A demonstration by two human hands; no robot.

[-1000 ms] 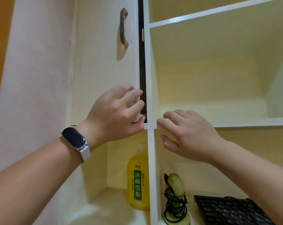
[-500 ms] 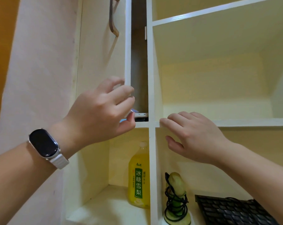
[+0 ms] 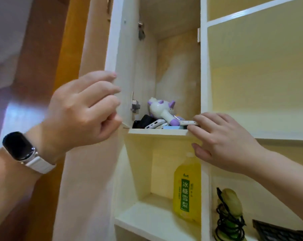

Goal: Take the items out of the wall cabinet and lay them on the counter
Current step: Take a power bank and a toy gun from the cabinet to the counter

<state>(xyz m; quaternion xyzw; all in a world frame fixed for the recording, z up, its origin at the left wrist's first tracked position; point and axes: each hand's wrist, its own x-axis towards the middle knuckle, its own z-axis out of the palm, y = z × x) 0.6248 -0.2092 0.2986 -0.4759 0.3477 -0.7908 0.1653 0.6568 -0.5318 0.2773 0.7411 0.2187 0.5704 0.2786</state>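
The wall cabinet door (image 3: 124, 66) stands swung wide to the left. My left hand (image 3: 82, 110) grips its lower edge, fingers curled round it. Inside, on the shelf (image 3: 157, 131), lies a white and purple toy (image 3: 162, 109) on a pile: a white power bank (image 3: 155, 124), something black (image 3: 142, 121), a light blue flat item (image 3: 173, 127) and a white flat device (image 3: 188, 122). My right hand (image 3: 222, 141) rests at the shelf's front right corner, fingers relaxed, fingertips touching the white device.
Below the shelf stands a yellow drink bottle (image 3: 186, 192) in an open niche. To its right are a greenish object wrapped in black cable (image 3: 229, 214) and a black keyboard (image 3: 283, 231). Bare open shelves (image 3: 258, 84) fill the right side. An orange wall panel (image 3: 67, 40) is left.
My left hand pulled the door from nearly closed to wide open, which uncovered the items inside. My right hand stayed at the shelf edge. The view shifted right.
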